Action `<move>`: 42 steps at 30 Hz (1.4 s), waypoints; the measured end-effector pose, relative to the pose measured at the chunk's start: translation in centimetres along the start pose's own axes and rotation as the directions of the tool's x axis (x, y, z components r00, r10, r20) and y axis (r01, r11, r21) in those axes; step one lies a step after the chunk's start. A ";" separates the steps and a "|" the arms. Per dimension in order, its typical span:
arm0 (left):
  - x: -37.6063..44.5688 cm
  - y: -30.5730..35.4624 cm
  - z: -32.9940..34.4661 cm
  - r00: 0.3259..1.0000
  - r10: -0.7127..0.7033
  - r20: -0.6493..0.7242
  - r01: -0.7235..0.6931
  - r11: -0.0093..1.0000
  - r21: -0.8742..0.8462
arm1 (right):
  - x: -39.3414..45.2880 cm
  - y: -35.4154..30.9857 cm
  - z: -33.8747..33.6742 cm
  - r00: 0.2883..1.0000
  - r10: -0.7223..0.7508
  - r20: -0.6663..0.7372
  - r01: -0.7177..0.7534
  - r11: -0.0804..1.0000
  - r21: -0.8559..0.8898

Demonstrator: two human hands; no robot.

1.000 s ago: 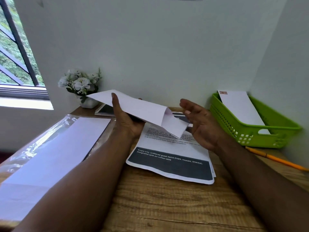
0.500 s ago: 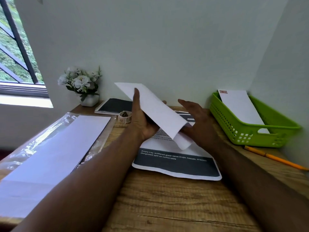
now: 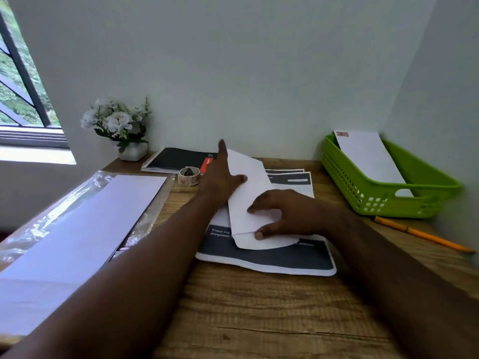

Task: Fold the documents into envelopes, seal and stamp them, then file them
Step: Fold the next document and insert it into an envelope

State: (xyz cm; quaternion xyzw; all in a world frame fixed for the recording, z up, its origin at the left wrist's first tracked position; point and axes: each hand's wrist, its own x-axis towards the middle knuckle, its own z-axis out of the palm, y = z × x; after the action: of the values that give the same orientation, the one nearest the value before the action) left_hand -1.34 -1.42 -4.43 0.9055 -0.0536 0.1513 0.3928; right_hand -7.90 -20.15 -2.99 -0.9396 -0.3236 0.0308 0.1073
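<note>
Envelope (image 3: 248, 203) held on the stack of printed documents (image 3: 272, 260), near the middle of the wooden desk (image 3: 259, 320). Your left hand (image 3: 220, 180) pinches the envelope's far-left edge, thumb on top and index finger extended upward along it. Your right hand (image 3: 287, 213) lies over the near end, fingers lightly curled, thumb and fingertips pressing where the body meets the open flap (image 3: 261, 242). The flap points toward you and is not yet folded down. Whether a folded document is already inside cannot be told from this view.

Likely faults from here:

(a) The envelope rests on loose sheets, not bare wood. Press hard while you crease the flap and the top sheet may slide, skewing the seal.

(b) The sheet underneath curls up at its near edge; a downward push there could crease a document not yet folded.

(c) If the flap is closed crooked, its gummed edge may catch off-line and leave a gap.

(d) The roll of stamps (image 3: 189, 176) sits just beside your left wrist; a sweep of that arm could knock it away toward the notebook (image 3: 178, 159).

(e) The green basket (image 3: 414, 200), holding one stamped envelope (image 3: 370, 156), stands well to the right; the pencil (image 3: 420, 234) lies along that path.
</note>
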 end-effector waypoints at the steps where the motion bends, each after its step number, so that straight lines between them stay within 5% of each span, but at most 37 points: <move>1: 0.1 -0.2 0.4 0.999 0.035 0.005 -0.036 0.988 0.147 | 0.1 0.1 0.3 0.999 0.008 0.042 -0.011 0.998 0.061; 3: 0.2 -0.1 0.7 0.988 0.152 0.003 -0.145 0.935 0.322 | 0.2 0.6 0.4 0.996 0.019 0.083 -0.026 0.997 0.079; 8: -0.5 0.9 0.2 0.941 0.164 0.297 -0.239 0.942 0.236 | -0.1 0.7 -0.1 0.979 0.021 0.202 -0.029 0.999 0.038; 14: -0.2 1.2 -1.6 0.884 0.126 0.451 -0.220 0.962 0.162 | -0.5 0.2 -0.5 0.997 0.027 0.066 -0.037 0.987 0.155; 22: -1.6 2.1 -3.9 0.644 -0.042 0.764 -0.252 0.931 0.264 | 0.3 0.3 0.3 1.000 0.013 -0.012 -0.011 0.991 0.130; 27: -2.6 2.0 -2.2 0.657 -0.072 0.751 -0.418 0.794 0.442 | 0.7 0.3 0.2 1.000 0.018 -0.016 -0.017 0.994 0.105; 36: -2.3 1.3 -1.9 0.679 -0.061 0.731 -0.410 0.794 0.448 | 0.6 -1.1 0.1 0.996 0.047 0.080 -0.068 0.955 0.288; 42: -2.5 1.4 -2.2 0.689 -0.084 0.720 -0.394 0.790 0.470 | 1.1 -1.6 -0.9 0.968 0.115 0.222 -0.152 0.976 0.157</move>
State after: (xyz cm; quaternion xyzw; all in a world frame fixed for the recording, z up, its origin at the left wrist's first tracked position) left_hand -4.52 -0.83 -2.86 0.9585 -0.2312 -0.1650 0.0235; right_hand -7.93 -18.40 -1.70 -0.9378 -0.2651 0.1655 0.1510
